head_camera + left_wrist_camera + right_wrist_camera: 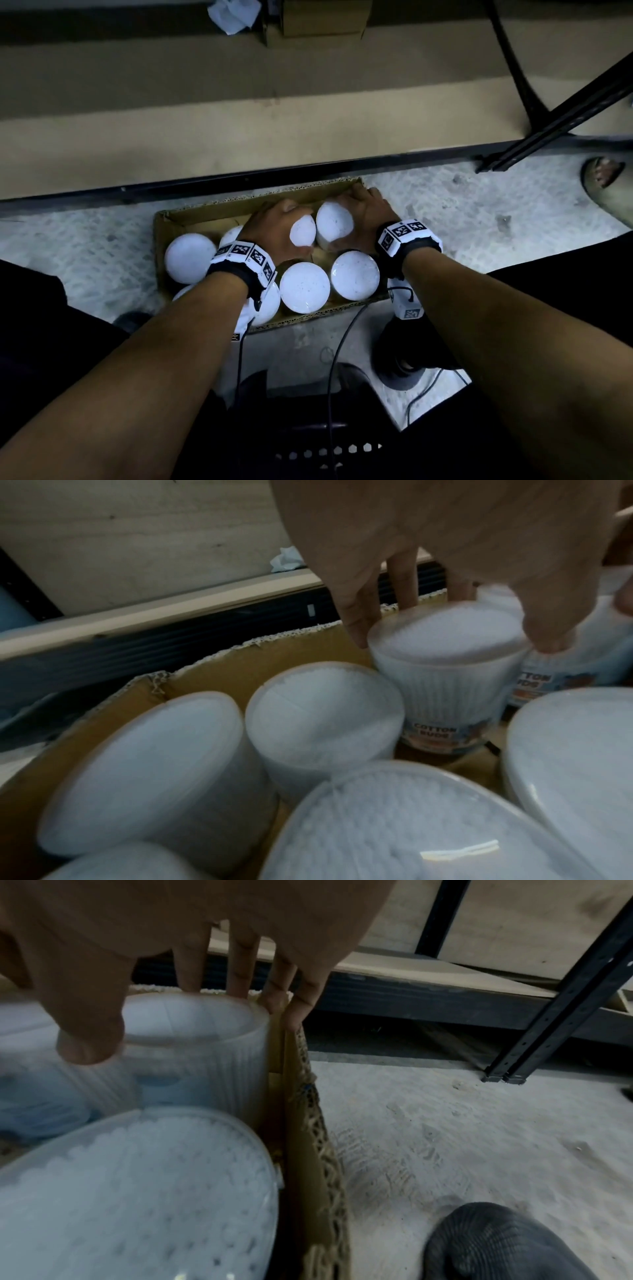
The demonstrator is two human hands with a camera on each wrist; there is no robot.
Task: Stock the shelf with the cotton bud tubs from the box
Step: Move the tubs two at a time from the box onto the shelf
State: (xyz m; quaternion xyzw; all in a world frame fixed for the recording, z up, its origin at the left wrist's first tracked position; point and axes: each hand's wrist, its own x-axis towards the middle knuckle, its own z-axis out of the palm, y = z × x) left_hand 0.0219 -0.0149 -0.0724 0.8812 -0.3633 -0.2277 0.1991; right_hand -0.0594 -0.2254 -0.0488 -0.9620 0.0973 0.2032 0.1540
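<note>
An open cardboard box [212, 209] sits on the floor in front of the low shelf board [239, 137]. Several white-lidded cotton bud tubs stand in it, such as one [304, 287] in the near row. My left hand [275, 222] grips a tub [303, 230] in the far row, with the fingers [356, 620] and thumb curled round its lid [445, 642]. That tub looks slightly tilted. My right hand [366, 212] grips the neighbouring tub [334, 221] in the box's far right corner, with the thumb in front of the lid [192, 1023] and the fingers behind.
The shelf's black front rail [239, 181] runs just behind the box. A black upright [555, 116] slants at the right. Crumpled paper [233, 13] and a carton [322, 17] lie deep on the shelf. A sandalled foot [603, 178], cables [335, 342] and a dark shoe [496, 1242] are nearby.
</note>
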